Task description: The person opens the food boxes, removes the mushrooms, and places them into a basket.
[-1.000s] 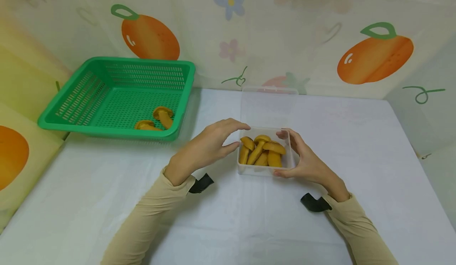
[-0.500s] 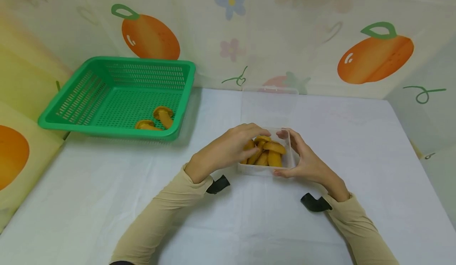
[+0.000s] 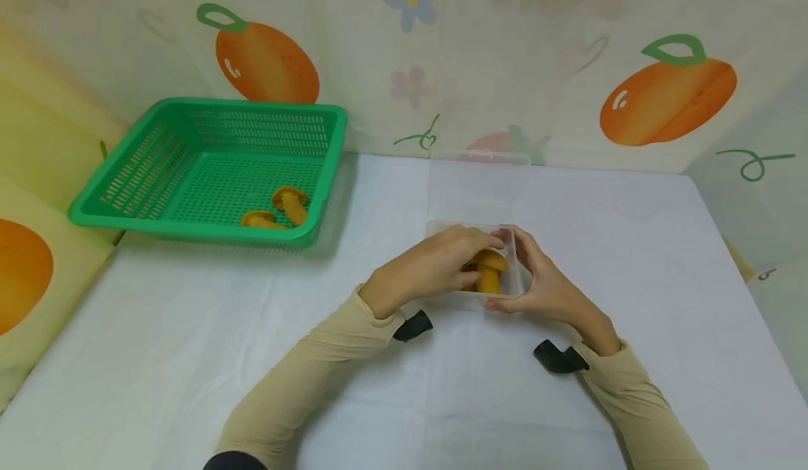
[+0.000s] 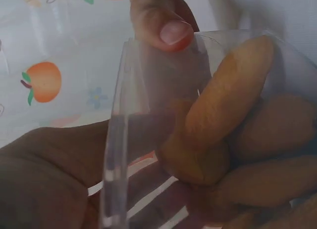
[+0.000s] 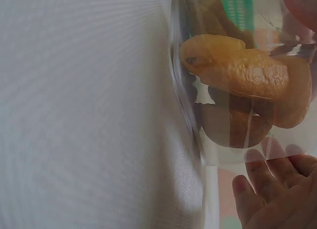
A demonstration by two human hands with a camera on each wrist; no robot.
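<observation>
A clear plastic box (image 3: 514, 277) on the table holds several yellow-brown mushrooms (image 3: 489, 273). My right hand (image 3: 546, 280) grips its right end, thumb on the front wall and fingers at the back. My left hand (image 3: 429, 263) reaches over the rim from the left, covering most of the mushrooms in the head view. Through the box wall in the left wrist view, the left fingers show spread beside a mushroom (image 4: 233, 90). In the right wrist view, the left thumb (image 5: 302, 11) stands a little apart from the nearest mushroom (image 5: 242, 70).
Behind the box lies its clear lid (image 3: 480, 186), folded back towards the printed backdrop (image 3: 353, 56). A green slotted basket (image 3: 208, 233) stands at the back left, with two mushrooms (image 3: 292, 205) in its near right corner. White cloth covers the table (image 3: 492, 400).
My left hand has moved right from the box's left edge to over the mushrooms, its fingers now inside the rim. The right hand and the box have stayed in place.
</observation>
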